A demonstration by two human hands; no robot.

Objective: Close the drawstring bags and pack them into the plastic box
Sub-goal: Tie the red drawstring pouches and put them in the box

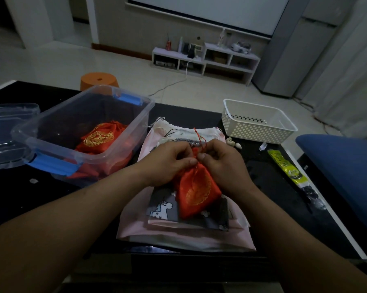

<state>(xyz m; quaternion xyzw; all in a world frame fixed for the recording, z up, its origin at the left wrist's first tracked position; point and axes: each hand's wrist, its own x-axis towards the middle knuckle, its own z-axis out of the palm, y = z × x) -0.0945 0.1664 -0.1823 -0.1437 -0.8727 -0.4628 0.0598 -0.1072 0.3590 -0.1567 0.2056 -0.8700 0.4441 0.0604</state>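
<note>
Red drawstring bag is pinched at its gathered neck by 2 hands: the left hand closes thumb and curled fingers on the neck from the left, and the right hand does the same from the right, thumb tips almost touching. A loop of red cord rises from between them toward the far side. I cannot tell whether the mouth is fully drawn shut, since the fingers cover it.

From this grip the bag's long axis runs toward the person and a little right, neck at the far end, body at the near end. The body rests on a pile of flat bags in the middle of the counter: a unicorn-print bag on top of a pink bag.

The plastic box stands open to the left of the grip and slightly farther away, just beside the pile. It already holds at least 1 red bag. By my judgement the left hand is the nearer one for carrying the bag across, a short move left over the box's right wall. The box's lid lies at the far left, and a white basket stands on the far right.
</note>
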